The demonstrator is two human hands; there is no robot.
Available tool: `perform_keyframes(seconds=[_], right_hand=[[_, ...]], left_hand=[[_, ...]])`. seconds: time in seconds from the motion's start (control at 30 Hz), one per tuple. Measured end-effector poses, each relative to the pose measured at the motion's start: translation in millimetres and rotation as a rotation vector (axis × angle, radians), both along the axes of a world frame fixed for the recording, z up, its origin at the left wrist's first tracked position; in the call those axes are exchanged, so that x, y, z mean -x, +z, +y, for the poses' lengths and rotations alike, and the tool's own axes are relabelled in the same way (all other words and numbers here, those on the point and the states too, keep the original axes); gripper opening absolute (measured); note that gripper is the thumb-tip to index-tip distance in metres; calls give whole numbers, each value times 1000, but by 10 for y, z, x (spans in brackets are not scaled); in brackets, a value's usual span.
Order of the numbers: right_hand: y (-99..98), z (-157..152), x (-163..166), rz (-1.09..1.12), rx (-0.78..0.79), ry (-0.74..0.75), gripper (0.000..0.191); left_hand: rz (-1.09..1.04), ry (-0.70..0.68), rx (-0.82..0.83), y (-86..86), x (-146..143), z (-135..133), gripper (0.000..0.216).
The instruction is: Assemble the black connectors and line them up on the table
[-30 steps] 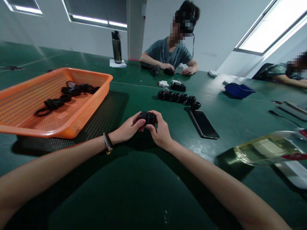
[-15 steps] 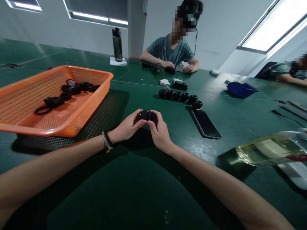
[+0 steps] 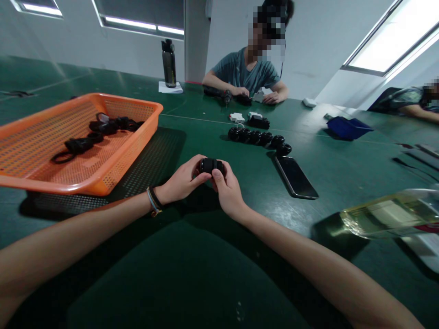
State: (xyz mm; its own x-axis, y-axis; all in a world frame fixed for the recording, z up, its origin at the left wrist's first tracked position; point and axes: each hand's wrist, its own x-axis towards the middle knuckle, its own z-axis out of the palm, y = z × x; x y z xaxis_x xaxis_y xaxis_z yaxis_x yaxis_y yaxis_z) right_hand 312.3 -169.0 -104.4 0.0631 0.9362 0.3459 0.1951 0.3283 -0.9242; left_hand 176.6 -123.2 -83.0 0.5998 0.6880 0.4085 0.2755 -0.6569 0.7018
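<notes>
Plastic-looking held part (image 3: 206, 166), glossy plastic basket (image 3: 85, 187), smooth tabletop (image 3: 199, 274), glossy phone (image 3: 297, 177)

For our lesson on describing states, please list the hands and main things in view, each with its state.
Left grip: closed on the black piece
Right grip: closed on the same piece
Black piece: held between both
Orange basket: holding black parts
Black round parts: lined up in a row
Phone: flat, screen dark
Dark bottle: upright on papers
Clear bottle: contains yellowish liquid; standing or lying unclear
</notes>
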Motion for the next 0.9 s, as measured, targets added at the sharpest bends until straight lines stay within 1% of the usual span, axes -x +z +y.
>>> perform_keyframes(seconds=[0.2, 0.27, 0.33, 0.4, 0.47, 0.6, 0.67, 0.8, 0.9], right_hand=[[-47, -17, 39, 107, 81, 17, 37], [-60, -14, 45, 123, 99, 10, 37], [-59, -5, 36, 90, 81, -15, 37], [-41, 10, 6, 7, 26, -39, 37], [-10, 30, -42, -107, -47, -51, 38], [32, 78, -142, -332, -187, -47, 47], [33, 98, -174, -387, -233, -43, 49], [18, 117, -200, -423, -282, -59, 46], [5, 120, -206, -435, -292, -64, 46]], left_hand=[[53, 4, -58, 9, 17, 19, 54], [55, -2, -46, 0, 19, 32, 51], [37, -20, -8, -14, 15, 43, 49], [-7, -41, 50, -32, 4, 47, 48], [-66, -76, 154, -54, -12, 44, 48], [-218, -170, 499, -109, -48, 45, 47], [-264, -187, 604, -133, -61, 60, 48], [-243, -197, 671, -150, -66, 93, 51], [-212, -194, 651, -135, -62, 88, 53]])
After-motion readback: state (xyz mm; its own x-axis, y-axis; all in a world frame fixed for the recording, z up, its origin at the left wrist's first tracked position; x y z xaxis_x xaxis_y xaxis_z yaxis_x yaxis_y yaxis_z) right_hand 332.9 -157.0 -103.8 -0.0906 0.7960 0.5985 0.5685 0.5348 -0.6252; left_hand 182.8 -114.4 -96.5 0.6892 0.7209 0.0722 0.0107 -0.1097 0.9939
